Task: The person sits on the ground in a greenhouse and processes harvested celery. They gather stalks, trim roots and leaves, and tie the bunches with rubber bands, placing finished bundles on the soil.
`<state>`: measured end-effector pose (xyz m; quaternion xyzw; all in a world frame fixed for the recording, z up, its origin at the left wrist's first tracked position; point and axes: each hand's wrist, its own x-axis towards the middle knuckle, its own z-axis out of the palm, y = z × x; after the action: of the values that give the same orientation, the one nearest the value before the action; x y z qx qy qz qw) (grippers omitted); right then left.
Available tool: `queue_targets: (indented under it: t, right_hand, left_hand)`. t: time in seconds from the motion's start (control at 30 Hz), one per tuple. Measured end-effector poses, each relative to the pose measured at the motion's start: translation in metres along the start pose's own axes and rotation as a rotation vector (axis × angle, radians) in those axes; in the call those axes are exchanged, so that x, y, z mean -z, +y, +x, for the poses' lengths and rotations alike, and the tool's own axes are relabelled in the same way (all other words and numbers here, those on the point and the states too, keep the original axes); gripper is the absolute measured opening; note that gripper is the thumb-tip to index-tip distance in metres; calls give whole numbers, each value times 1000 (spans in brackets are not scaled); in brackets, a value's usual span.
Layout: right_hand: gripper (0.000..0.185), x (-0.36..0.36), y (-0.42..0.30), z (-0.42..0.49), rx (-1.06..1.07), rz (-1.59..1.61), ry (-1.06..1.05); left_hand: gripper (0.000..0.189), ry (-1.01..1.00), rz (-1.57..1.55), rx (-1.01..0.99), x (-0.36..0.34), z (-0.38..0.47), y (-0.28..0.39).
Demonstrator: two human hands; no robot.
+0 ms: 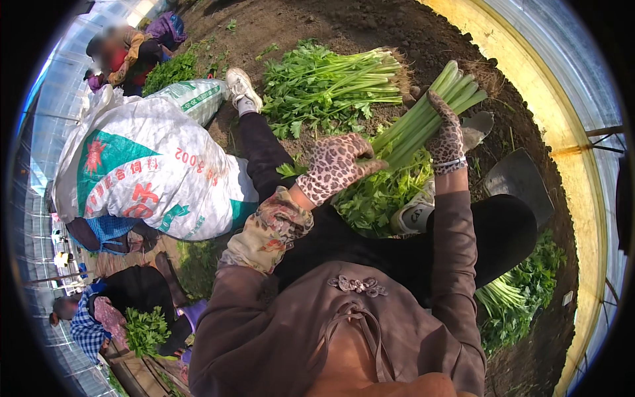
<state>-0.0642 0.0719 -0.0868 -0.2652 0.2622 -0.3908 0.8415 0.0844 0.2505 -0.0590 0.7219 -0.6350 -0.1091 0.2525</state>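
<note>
A bunch of celery (416,129) slants up to the right in front of me, its pale stalk ends at the top and its leaves low between my legs. My right hand (446,131), in a leopard-print glove, grips the stalks from the right side. In a matching glove, my left hand (337,166) has its thumb and fingers at the bunch's left edge, with a bit of green between them; how firmly it grips is unclear. Beyond the bunch, a pile of celery (342,82) with roots lies on the soil. Loose celery leaves (372,203) lie beneath the held bunch.
Large stuffed woven sacks (158,168) stand at my left. More celery (521,293) lies at my right, near a dark flat piece (518,181). Other people (124,307) work among celery on the left. A yellowish greenhouse wall (560,164) curves along the right.
</note>
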Motion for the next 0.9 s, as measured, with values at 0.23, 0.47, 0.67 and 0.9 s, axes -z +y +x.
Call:
queue_targets:
  t: [0.23,0.47,0.67,0.9]
  right_hand:
    - [31,21,26,9,143,-290,-91]
    - [34,-13,47,-15,-11,-379,-136]
    - [35,-10,48,-12,-5,-261,-52]
    - [40,-6,66,-16,13,-481,-173]
  left_hand:
    - [32,-381,-74,-51,-13,10,-21]
    - [15,-196,-2173,-34,43,41,-31]
    - [33,-22,-374,131,19,19,-21]
    - [37,-158,-1427,481,-8,12,-14]
